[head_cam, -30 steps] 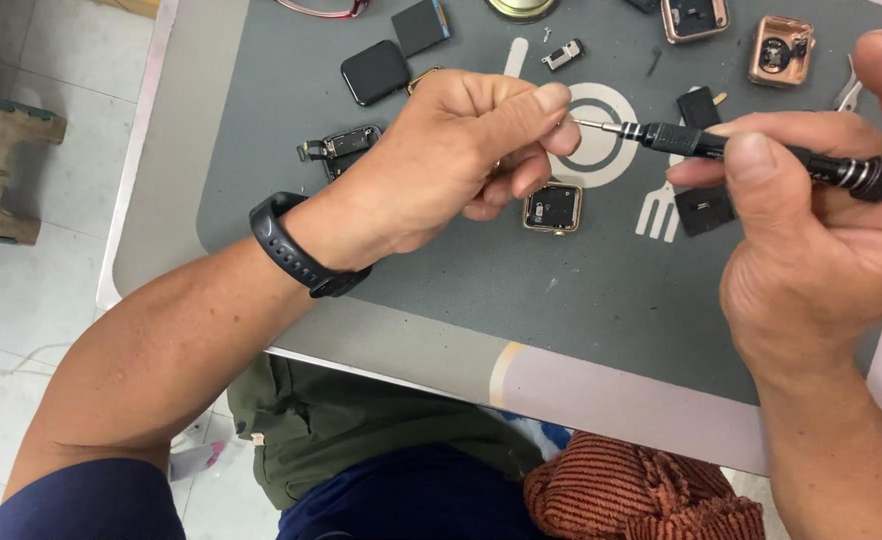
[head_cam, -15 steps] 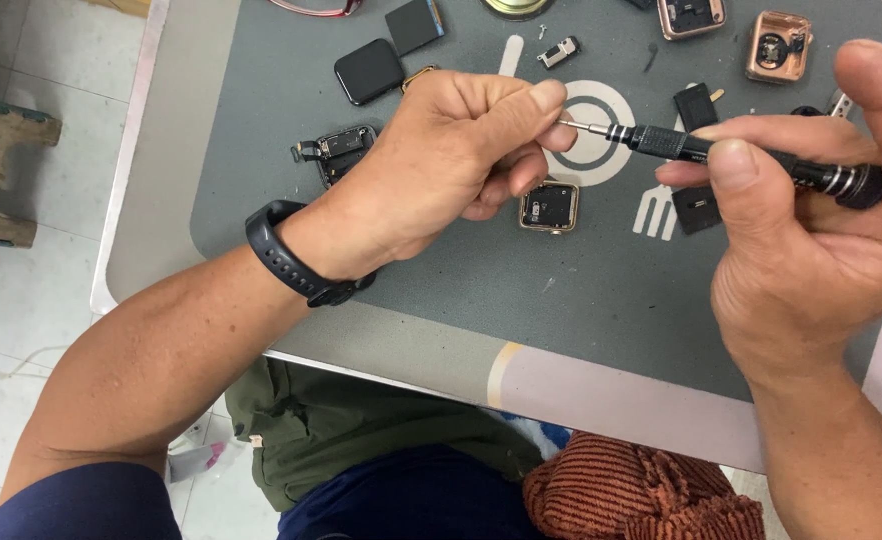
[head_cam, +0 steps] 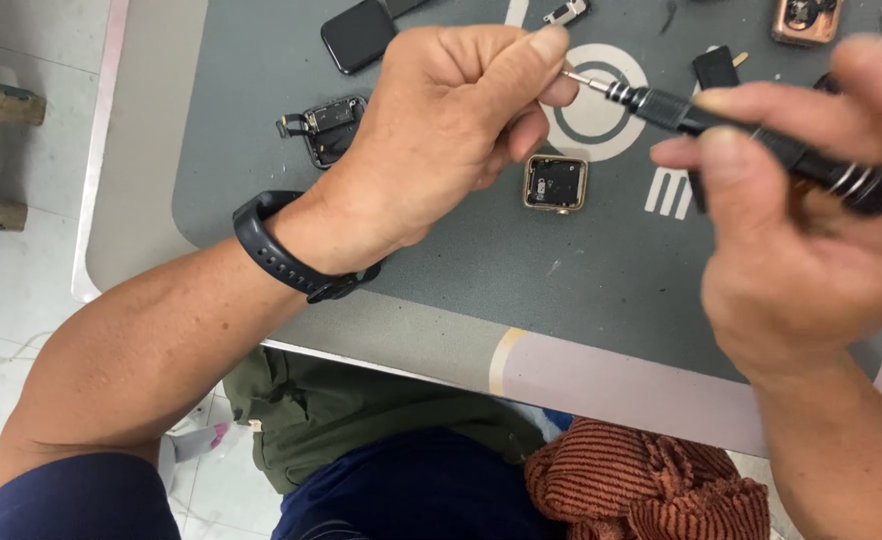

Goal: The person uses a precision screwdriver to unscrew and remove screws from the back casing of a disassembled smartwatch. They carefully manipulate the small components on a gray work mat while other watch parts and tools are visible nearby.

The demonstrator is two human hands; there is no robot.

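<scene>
A big grey rubber work mat covers the table. Above it, the right hand is closed around a thin black metal screwdriver. The left hand pinches its silver tip with curled fingers. Below sits a small square gold watch case, open, dark inside

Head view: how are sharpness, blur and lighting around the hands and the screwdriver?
Head view: even, soft light, no harsh glare; left hand and gold watch case fairly sharp; right hand and the screwdriver handle smeared by blur; grey mat carries faint shadows.
</scene>
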